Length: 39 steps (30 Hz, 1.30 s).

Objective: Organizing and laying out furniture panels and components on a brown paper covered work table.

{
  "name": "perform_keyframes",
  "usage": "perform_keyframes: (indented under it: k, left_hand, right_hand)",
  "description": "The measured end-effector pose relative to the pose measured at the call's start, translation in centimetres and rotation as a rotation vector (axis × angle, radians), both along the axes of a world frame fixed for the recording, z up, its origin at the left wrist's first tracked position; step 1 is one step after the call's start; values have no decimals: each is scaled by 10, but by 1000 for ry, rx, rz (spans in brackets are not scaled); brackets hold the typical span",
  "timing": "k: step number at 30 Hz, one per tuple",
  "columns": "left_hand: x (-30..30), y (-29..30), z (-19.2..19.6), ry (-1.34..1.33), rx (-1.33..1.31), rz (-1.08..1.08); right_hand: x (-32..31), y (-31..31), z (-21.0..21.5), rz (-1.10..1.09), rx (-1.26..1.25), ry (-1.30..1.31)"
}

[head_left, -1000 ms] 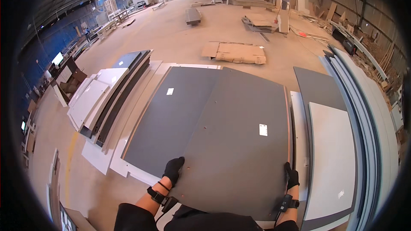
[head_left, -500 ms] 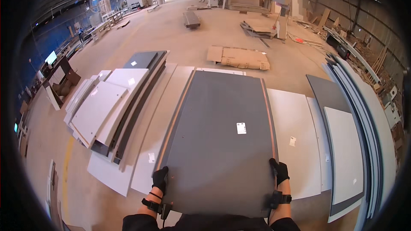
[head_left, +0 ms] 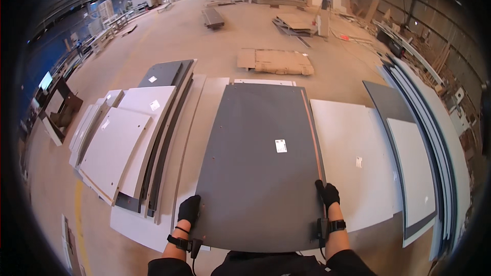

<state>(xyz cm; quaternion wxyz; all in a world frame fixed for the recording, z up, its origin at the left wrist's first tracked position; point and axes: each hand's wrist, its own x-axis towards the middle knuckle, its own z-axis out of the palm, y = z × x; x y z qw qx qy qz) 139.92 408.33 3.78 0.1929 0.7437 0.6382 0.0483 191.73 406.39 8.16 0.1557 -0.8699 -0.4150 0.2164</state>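
Here 2 gloved hands, left grip point(head_left: 190, 209) and right grip point(head_left: 329, 194), clamp the near side edges of a large grey panel point(head_left: 261, 168), likely stiff, heavy, best held edgewise; beyond lie white boards point(head_left: 353, 158).

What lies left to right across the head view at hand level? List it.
Stack of white rectangular panels → left hand → large dark grey rectangular board → right hand → white flat panel → leaning white-and-grey sheets.

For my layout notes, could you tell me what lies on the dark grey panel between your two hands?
In the head view, only bare panel surface lies between the left hand and right hand.
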Motion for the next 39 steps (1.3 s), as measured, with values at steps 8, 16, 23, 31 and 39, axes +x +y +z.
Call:
perform_keyframes:
  k: [8, 16, 23, 31, 39]
  left_hand:
    - [7, -97, 15, -51, -330, -172]
    - [3, -91, -26, -123, 97, -247]
    - [14, -89, -20, -119, 81, -181]
    - [15, -86, -26, -174, 89, -87]
    - [13, -60, -41, -191, 145, -245]
  right_hand:
    - [-16, -139, -15, 446, -573, 66]
    - [-41, -160, -21, 121, -580, -62]
    - [-18, -151, -14, 300, -582, -193]
    - [-1, -143, -26, 400, -521, -216]
    - [33, -132, -51, 587, -503, 33]
